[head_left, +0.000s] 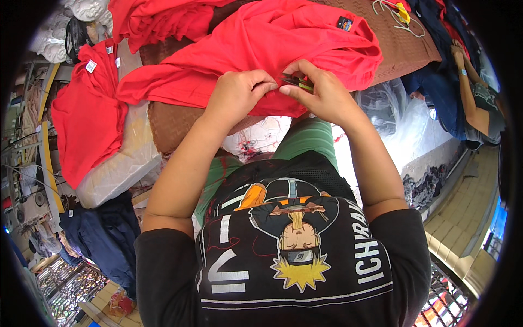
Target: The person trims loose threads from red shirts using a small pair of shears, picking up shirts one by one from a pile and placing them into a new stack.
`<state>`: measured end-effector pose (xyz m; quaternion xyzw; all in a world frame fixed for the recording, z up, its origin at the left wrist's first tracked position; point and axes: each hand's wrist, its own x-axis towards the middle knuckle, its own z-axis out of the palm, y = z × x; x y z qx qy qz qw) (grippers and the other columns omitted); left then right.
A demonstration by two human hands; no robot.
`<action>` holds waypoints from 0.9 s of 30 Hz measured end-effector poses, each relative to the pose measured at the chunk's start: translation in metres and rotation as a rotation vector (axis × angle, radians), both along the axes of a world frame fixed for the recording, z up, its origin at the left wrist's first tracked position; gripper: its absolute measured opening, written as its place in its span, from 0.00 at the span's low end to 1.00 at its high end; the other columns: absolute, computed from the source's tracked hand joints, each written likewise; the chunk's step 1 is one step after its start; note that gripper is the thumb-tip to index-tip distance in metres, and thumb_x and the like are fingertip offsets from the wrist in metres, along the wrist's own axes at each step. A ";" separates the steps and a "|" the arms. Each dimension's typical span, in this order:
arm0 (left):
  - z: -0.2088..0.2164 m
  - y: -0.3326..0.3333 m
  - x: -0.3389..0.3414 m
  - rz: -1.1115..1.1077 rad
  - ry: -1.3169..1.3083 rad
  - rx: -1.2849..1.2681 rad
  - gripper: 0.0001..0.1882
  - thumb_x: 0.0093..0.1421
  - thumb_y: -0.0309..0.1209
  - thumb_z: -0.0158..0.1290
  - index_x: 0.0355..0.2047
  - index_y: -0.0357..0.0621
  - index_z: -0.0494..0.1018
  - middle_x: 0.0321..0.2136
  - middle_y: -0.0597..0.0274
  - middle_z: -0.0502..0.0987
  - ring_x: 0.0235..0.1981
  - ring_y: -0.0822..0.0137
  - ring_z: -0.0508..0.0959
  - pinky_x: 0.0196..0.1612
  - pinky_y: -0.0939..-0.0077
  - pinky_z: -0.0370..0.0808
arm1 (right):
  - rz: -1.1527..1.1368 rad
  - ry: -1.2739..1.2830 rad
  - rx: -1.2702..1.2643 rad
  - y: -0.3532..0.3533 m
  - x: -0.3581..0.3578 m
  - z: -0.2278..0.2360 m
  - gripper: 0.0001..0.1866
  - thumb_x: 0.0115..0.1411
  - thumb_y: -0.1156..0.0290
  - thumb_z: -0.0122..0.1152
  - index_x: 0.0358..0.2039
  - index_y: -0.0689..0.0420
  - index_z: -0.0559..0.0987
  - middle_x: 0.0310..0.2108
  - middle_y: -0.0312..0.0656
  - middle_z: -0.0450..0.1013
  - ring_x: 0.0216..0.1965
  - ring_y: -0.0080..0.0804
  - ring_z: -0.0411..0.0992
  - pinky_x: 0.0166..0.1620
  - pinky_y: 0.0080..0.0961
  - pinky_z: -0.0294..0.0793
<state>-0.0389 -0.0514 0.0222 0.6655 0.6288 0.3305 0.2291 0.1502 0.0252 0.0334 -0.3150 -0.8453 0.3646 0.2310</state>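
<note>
A red garment (pixel 229 54) lies spread over a brown cloth in front of me, its neck opening toward the right with a dark label inside. My left hand (pixel 238 97) is closed over the garment's near part, thumb and forefinger pinched together; what they pinch is too small to make out. Just to its right, my right hand (pixel 326 94) grips a pair of dark thread snips (pixel 297 83), whose tips point at the left fingertips. A thin gap separates the two hands.
Another red garment (pixel 87 117) with white tags hangs on a plastic-wrapped bundle (pixel 122 169) at left. More red cloth (pixel 163 22) is heaped beyond. White cord with a yellow piece (pixel 402 13) lies on the brown cloth (pixel 406 52). At right, another person's forearm (pixel 467 90) reaches over dark cloth.
</note>
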 end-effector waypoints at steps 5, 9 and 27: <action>0.006 0.004 -0.004 0.007 -0.133 -0.128 0.07 0.59 0.29 0.56 0.33 0.38 0.78 0.25 0.61 0.81 0.28 0.74 0.79 0.34 0.79 0.74 | 0.064 -0.080 0.001 0.001 0.010 0.006 0.12 0.55 0.66 0.62 0.36 0.59 0.77 0.33 0.47 0.75 0.35 0.43 0.75 0.38 0.34 0.72; 0.008 0.005 -0.005 -0.006 -0.151 -0.129 0.08 0.59 0.29 0.56 0.34 0.36 0.78 0.26 0.61 0.81 0.28 0.76 0.78 0.35 0.79 0.74 | 0.081 -0.095 0.073 0.001 0.008 -0.001 0.10 0.55 0.66 0.61 0.35 0.57 0.77 0.31 0.45 0.75 0.35 0.43 0.74 0.36 0.36 0.72; -0.004 0.007 -0.002 0.076 -0.149 -0.087 0.07 0.60 0.28 0.54 0.35 0.37 0.77 0.30 0.58 0.82 0.31 0.72 0.82 0.37 0.78 0.77 | 0.072 -0.176 0.162 -0.003 -0.004 0.003 0.09 0.55 0.65 0.61 0.32 0.57 0.76 0.30 0.42 0.75 0.35 0.45 0.74 0.36 0.41 0.71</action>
